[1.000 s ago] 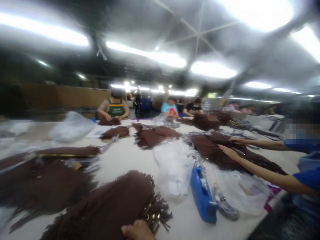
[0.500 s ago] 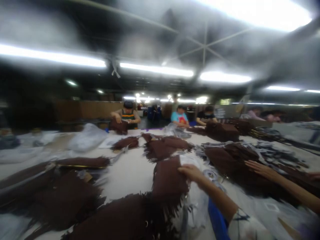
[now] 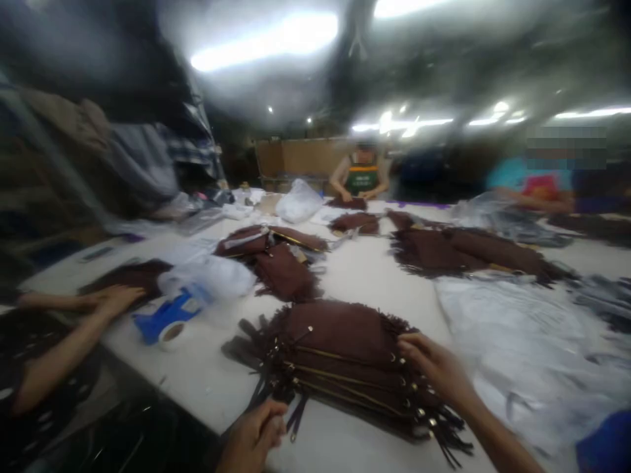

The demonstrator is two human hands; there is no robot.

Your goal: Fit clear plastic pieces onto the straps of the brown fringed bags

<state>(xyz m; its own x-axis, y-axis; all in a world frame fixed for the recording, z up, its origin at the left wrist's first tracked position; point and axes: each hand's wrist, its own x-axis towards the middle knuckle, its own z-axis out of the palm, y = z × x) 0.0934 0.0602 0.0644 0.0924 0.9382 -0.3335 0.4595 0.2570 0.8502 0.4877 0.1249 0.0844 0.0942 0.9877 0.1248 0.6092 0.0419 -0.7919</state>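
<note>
A stack of dark brown fringed bags (image 3: 340, 332) with gold zippers lies on the white table in front of me. My right hand (image 3: 431, 361) is at the stack's right side, its thumb and fingers closed on the edge of the top bag. Below the stack's left corner is my left hand (image 3: 256, 430), fingers curled together next to the hanging dark straps (image 3: 297, 417). Whatever sits inside those fingers is hidden. Small metal rings and studs show along both ends of the stack, blurred.
To the left, a co-worker's hands (image 3: 116, 302) rest on a brown piece. Nearby are a blue tape dispenser (image 3: 170, 315) and clear plastic (image 3: 211, 279). More brown bags (image 3: 286, 269) lie beyond the stack. White plastic sheets (image 3: 522, 328) spread to the right. People sit across the table.
The view has swung left, bringing the brown stack to the middle. Earlier, a hand right of the stack held a brown fringed bag; now both my hands are at the stack.
</note>
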